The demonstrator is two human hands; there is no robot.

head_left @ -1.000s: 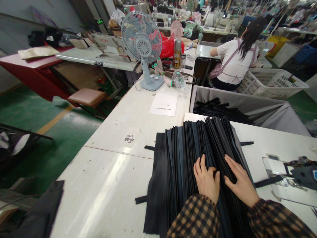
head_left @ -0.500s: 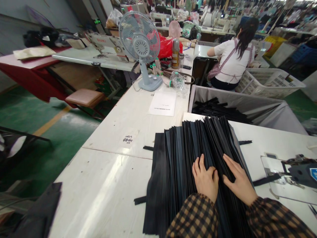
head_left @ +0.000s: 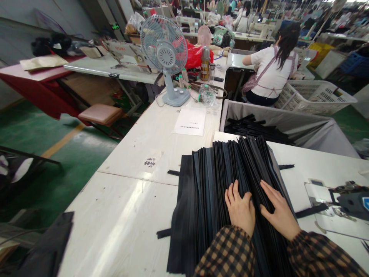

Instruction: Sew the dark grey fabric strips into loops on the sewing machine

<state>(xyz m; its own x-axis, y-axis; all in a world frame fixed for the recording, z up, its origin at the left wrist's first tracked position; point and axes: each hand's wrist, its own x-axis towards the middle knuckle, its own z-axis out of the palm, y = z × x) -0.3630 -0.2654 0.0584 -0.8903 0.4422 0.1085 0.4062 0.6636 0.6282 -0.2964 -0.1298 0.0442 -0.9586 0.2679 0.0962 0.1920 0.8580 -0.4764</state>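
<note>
A wide row of dark fabric strips (head_left: 201, 192), black and navy, leans overlapped on the white table. On its middle part rests my left hand (head_left: 240, 209), fingers spread and the thumb apart. My right hand (head_left: 279, 211) lies on the right part of the row, fingers stretched out and thumb apart. Both hands touch the fabric from above, a short gap between them. Narrow black strips poke out from under the row on both sides, one of them (head_left: 311, 210) running to the sewing machine (head_left: 350, 202) at the right.
Beyond the table's far right edge stands a grey-lined bin (head_left: 314, 125) holding black strips. A fan (head_left: 173, 96), a sheet of paper (head_left: 190, 121), a plastic bottle (head_left: 206, 94) and a thermos (head_left: 205, 65) stand or lie farther back. A co-worker (head_left: 273, 73) sits beside a white basket (head_left: 319, 96).
The whole view has shifted very slightly. Both hands stay on the fabric strips in nearly the same places.
</note>
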